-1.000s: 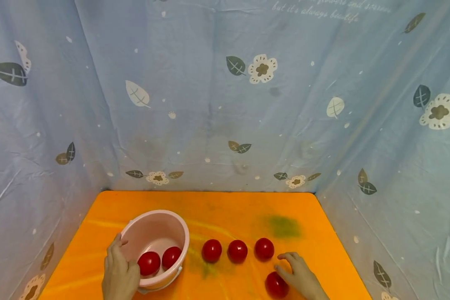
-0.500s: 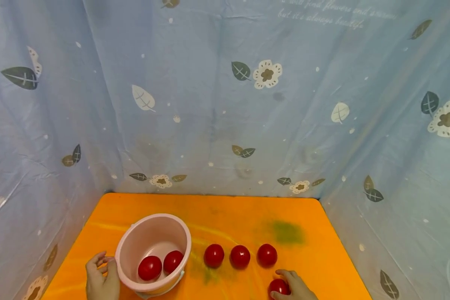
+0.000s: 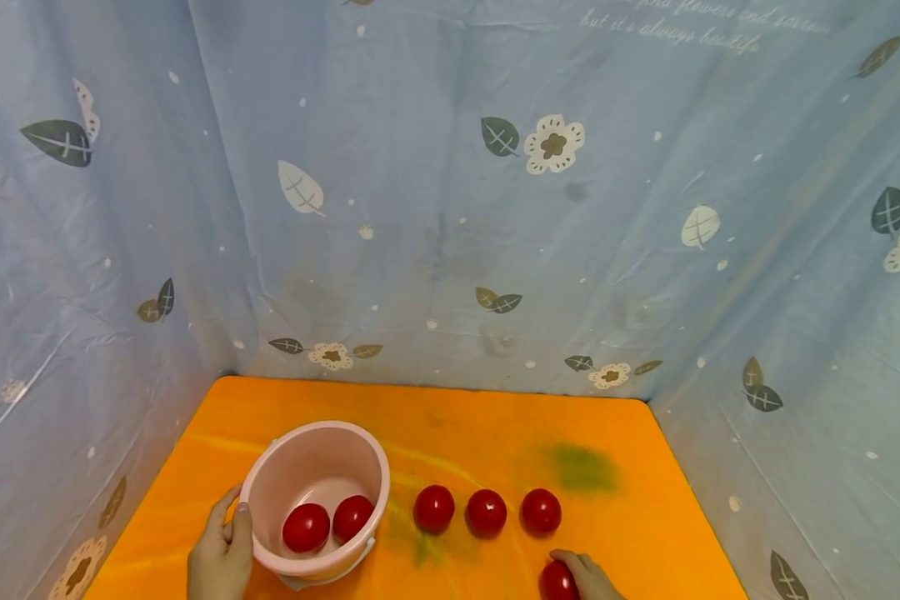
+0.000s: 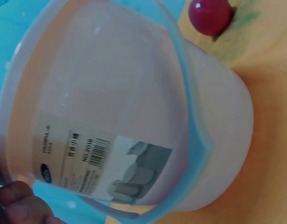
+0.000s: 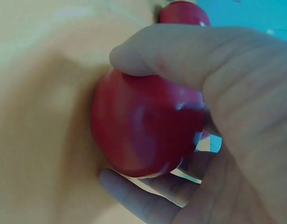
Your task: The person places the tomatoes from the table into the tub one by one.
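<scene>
A pink bucket (image 3: 313,573) with a thin handle (image 4: 197,140) stands on the left of the orange tabletop, with two red balls (image 3: 306,527) inside. At its left rim, my left hand (image 3: 221,550) holds the edge; in the left wrist view the curled fingers (image 4: 23,205) show beside the rim, partly cut off. Near the table's front, my right hand (image 3: 591,577) grips another red ball (image 5: 145,123), thumb on one side and fingers round the other. That ball appears to rest on the table. Three more red balls (image 3: 486,513) lie in a row behind it.
Blue curtains (image 3: 420,208) with leaf and flower prints enclose the orange table (image 3: 450,417) at the back and both sides. A label (image 4: 101,161) is stuck on the bucket's outer wall. A green stain (image 3: 581,467) marks the tabletop at right.
My left hand has come off the bucket's rim, then returned to it farther left. The right hand has closed round the front ball. The head view has shifted slightly.
</scene>
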